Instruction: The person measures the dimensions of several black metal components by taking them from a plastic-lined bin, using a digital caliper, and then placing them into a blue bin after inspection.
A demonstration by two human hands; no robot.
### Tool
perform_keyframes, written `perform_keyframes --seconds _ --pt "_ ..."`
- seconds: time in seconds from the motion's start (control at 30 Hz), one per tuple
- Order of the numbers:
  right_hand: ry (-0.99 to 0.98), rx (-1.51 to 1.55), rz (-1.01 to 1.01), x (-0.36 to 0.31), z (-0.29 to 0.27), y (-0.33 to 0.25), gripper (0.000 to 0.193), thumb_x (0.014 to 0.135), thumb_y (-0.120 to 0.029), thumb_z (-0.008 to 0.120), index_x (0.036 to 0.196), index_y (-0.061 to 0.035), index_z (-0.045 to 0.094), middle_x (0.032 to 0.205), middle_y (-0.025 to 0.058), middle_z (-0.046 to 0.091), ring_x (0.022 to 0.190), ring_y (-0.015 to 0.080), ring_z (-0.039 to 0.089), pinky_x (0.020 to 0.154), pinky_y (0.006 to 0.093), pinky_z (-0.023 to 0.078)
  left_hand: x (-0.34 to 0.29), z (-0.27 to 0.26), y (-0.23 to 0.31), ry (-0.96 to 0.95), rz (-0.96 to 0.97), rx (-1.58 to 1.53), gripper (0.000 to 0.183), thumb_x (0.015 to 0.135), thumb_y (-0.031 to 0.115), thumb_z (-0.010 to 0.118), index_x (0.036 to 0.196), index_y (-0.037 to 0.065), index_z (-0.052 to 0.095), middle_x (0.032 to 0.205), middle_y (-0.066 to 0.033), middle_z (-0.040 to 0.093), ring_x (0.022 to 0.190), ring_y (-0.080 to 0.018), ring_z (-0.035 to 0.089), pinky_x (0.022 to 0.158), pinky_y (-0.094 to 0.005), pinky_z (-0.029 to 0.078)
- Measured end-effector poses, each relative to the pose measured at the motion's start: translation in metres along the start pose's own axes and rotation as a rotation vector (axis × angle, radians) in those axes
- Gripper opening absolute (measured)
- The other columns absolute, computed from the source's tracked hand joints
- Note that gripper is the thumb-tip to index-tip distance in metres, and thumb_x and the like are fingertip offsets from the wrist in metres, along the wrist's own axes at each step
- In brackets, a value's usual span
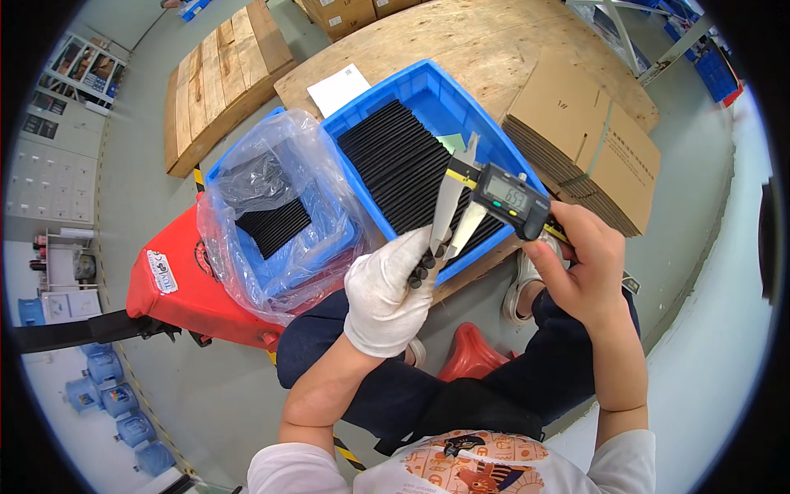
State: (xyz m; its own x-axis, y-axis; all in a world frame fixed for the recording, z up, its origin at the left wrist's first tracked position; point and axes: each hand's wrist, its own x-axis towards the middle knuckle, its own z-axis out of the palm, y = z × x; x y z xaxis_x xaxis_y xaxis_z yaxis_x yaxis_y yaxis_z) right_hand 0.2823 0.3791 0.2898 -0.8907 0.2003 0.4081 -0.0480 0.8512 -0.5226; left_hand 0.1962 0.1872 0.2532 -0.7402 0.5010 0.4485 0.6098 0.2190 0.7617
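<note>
My left hand [380, 298], in a white glove, is closed around a few thin black rods [421, 270], whose ends poke out by the fingers. My bare right hand [583, 262] grips a digital caliper [504, 194] by its body and beam, with its display facing up. The caliper's long jaws are parted and reach down to the rods at my left fingertips; whether they touch one is hard to make out. Below and beyond the caliper stands a blue bin [517, 153] with rows of black rods [393, 165] and a pale green slip [451, 142].
Left of it, a second blue bin [336, 245] lined with a clear plastic bag [317, 156] holds more black rods [276, 226]. Flattened cartons [568, 123] are stacked at right. A red pallet jack [185, 267] stands left, a wooden pallet [222, 86] farther back, a red stool [471, 352] beneath me.
</note>
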Motion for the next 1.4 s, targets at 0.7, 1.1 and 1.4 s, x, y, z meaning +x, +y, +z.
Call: perform_keyframes --seconds 0.7,1.1,1.4 --pt "0.050 -0.037 -0.015 -0.003 -0.003 -0.003 0.026 0.068 -0.019 0.069 0.084 -0.0035 0.056 0.065 0.0072 0.056 0.048 0.0199 0.053 0.042 0.0258 0.039 -0.006 0.006 -0.015 0.018 0.173 0.055 0.041 0.068 -0.003 0.068 0.106 0.003 0.054 0.086 -0.0135 0.063 0.066 -0.0262 0.063 0.055 -0.0291 0.049" --pt "-0.097 0.021 0.059 -0.005 -0.012 0.007 0.026 0.070 -0.020 0.066 0.087 -0.0016 0.057 0.066 0.0082 0.056 0.046 0.0182 0.048 0.044 0.0263 0.037 0.006 -0.010 0.009 -0.582 -0.422 -0.586 0.016 0.085 0.000 0.051 0.100 0.000 0.058 0.089 -0.0102 0.064 0.081 -0.0161 0.061 0.072 -0.0262 0.048" --pt "-0.207 0.045 0.027 -0.006 -0.016 0.011 0.025 0.068 -0.024 0.067 0.080 -0.0043 0.059 0.063 0.0080 0.057 0.047 0.0225 0.051 0.044 0.0275 0.038 0.005 -0.013 -0.001 -0.810 -0.228 -0.558 0.014 0.083 0.011 0.054 0.095 0.005 0.059 0.082 -0.0095 0.063 0.079 -0.0246 0.062 0.071 -0.0297 0.048"
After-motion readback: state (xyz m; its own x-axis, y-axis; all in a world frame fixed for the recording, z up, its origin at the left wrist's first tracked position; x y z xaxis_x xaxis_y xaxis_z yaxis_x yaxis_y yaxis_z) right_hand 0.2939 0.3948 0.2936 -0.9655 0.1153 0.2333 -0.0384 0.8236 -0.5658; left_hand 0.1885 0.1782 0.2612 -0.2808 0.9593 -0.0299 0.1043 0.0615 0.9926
